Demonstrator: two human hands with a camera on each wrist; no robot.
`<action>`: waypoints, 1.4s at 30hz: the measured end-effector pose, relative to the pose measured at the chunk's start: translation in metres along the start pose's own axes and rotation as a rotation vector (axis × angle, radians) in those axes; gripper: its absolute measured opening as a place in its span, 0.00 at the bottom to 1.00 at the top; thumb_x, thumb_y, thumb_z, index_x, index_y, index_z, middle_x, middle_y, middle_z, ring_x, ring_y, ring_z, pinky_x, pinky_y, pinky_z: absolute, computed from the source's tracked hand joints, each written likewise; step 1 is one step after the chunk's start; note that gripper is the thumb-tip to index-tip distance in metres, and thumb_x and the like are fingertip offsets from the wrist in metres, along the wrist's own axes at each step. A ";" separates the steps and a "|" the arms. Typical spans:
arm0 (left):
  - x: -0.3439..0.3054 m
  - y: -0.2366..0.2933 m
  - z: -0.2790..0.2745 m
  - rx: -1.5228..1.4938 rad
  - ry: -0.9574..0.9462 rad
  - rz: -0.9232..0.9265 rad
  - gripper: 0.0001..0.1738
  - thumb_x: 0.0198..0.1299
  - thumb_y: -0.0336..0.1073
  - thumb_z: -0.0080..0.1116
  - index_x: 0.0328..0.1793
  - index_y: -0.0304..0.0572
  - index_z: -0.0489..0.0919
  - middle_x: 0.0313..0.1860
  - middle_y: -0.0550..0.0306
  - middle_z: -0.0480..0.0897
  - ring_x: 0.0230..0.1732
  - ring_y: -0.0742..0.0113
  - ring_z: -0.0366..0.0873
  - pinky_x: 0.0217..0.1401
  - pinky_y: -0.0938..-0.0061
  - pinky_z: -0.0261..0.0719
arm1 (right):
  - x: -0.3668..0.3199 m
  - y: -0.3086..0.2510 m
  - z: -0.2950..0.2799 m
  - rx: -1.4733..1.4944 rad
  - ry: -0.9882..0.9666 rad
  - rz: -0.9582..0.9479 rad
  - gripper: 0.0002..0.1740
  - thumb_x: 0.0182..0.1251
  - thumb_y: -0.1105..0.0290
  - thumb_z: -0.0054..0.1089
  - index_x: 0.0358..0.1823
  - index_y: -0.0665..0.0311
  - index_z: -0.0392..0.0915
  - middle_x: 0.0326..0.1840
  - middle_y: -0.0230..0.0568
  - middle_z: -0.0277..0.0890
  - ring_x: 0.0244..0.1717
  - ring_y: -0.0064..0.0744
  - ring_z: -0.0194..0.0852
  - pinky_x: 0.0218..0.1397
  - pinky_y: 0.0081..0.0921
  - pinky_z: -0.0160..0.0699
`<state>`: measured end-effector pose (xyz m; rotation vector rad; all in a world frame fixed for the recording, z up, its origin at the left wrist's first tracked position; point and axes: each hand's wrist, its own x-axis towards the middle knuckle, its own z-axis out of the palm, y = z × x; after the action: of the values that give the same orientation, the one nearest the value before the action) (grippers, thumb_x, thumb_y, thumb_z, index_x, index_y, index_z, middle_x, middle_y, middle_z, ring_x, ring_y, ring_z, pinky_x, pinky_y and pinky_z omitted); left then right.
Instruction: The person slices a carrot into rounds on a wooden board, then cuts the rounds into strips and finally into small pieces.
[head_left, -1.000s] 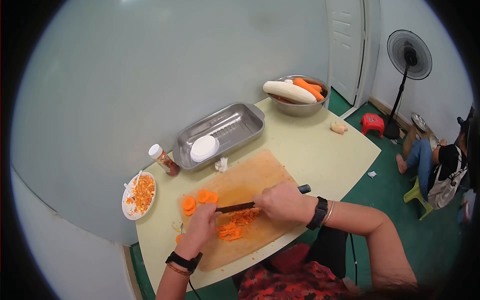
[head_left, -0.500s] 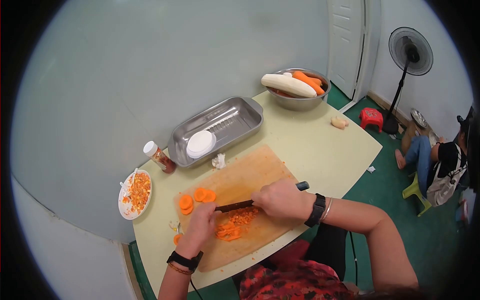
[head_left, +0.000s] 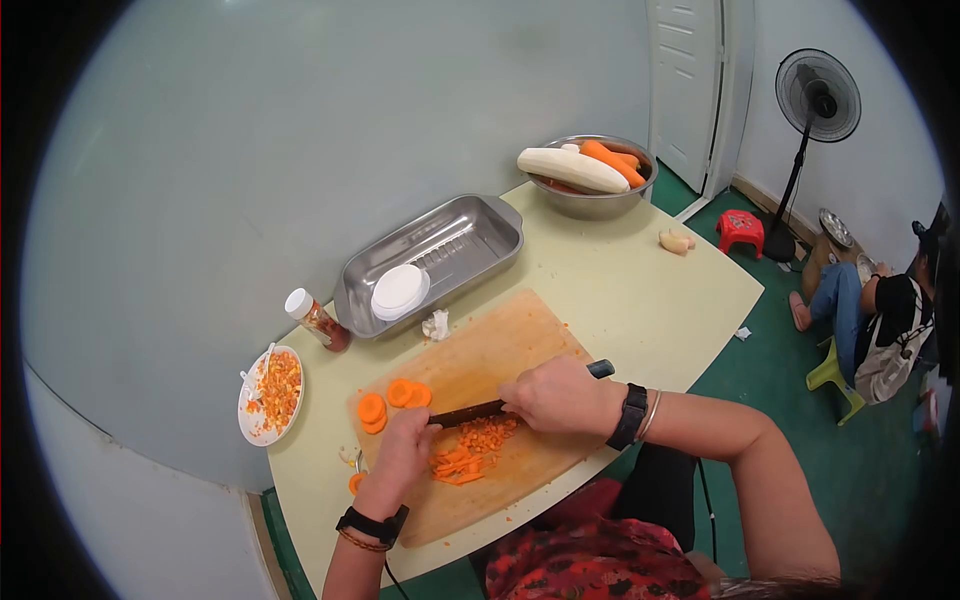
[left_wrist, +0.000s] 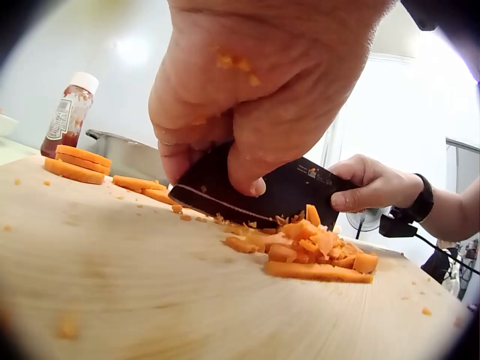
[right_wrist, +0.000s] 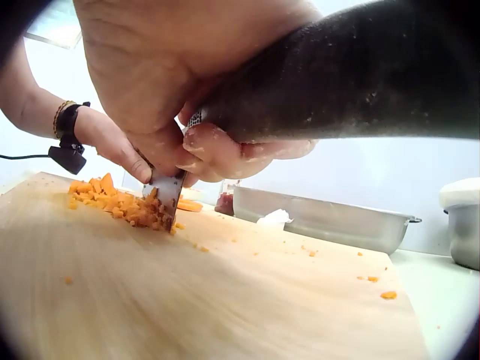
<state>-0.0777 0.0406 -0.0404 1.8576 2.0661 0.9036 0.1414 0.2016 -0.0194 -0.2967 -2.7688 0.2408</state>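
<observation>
A dark-bladed kitchen knife (head_left: 466, 413) stands on edge over the wooden cutting board (head_left: 530, 325). My right hand (head_left: 562, 397) grips it where handle and blade meet, and the thick black handle (right_wrist: 337, 82) sticks out past the fingers. At the far end of the blade, my left hand (head_left: 403, 450) pinches the tip between thumb and fingers, with orange crumbs stuck to the skin. Chopped carrot (left_wrist: 315, 244) lies in a heap against the blade, part diced, part in strips. Round carrot slices (head_left: 400, 393) lie beyond the left hand.
Behind the board are a metal tray (head_left: 470, 235) with a white lid (head_left: 401, 290) in it, and a white-capped bottle (head_left: 320, 322). A plate of diced food (head_left: 275, 395) stands left, a bowl of vegetables (head_left: 600, 205) back right. Another person sits on a stool (head_left: 832, 385).
The head view has shifted slightly. Both hands keep their hold on the knife, which stays in almost the same place over the carrot heap.
</observation>
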 end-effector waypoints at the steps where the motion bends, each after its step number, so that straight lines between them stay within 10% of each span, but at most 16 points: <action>1: 0.000 0.004 -0.001 -0.012 0.007 -0.014 0.08 0.54 0.22 0.60 0.36 0.33 0.72 0.31 0.39 0.74 0.37 0.39 0.72 0.40 0.58 0.71 | 0.000 0.000 -0.002 0.010 -0.004 -0.001 0.10 0.61 0.63 0.60 0.27 0.61 0.75 0.18 0.45 0.75 0.20 0.47 0.77 0.23 0.41 0.72; 42: -0.006 -0.004 0.000 -0.014 0.001 -0.035 0.07 0.56 0.23 0.60 0.39 0.34 0.74 0.32 0.39 0.75 0.38 0.40 0.73 0.41 0.58 0.71 | 0.002 -0.004 0.001 0.005 -0.004 0.004 0.10 0.60 0.63 0.60 0.26 0.61 0.75 0.18 0.45 0.75 0.20 0.48 0.77 0.23 0.42 0.73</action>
<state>-0.0792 0.0349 -0.0442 1.8085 2.0809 0.9083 0.1384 0.1985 -0.0191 -0.3008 -2.7715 0.2503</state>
